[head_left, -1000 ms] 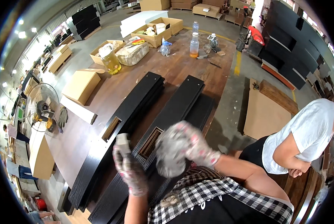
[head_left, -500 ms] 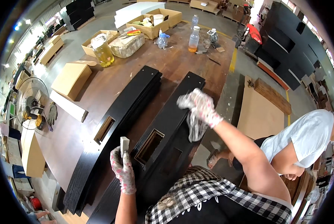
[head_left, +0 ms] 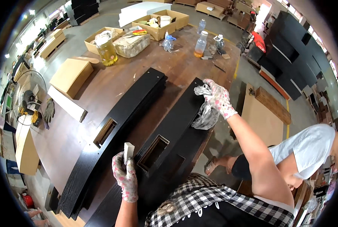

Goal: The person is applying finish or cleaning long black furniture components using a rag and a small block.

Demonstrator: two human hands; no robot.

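My left hand (head_left: 125,178), in a white glove with pink spots, is closed round a small whitish block (head_left: 128,150) that sticks up from its fingers. It is beside a long black wooden board (head_left: 172,119) with a rectangular cut-out. Gloved the same way, my right hand (head_left: 220,100) grips a crumpled grey rag (head_left: 206,116) at the far end of that board. The rag hangs over the board's right side. To the left lies a stack of curved black boards (head_left: 129,102), the top one with a similar cut-out.
On the brown table (head_left: 101,94) stand a jar of yellow liquid (head_left: 107,53), a wrapped bundle (head_left: 133,46), a bottle with orange liquid (head_left: 200,44) and cardboard boxes (head_left: 71,75). A fan (head_left: 29,94) is at the left. A person in a white shirt (head_left: 303,149) bends over at the right.
My right hand has moved right and slightly nearer with the rag, to the board's far right edge. My left hand keeps the block in about the same place. The view has shifted slightly.
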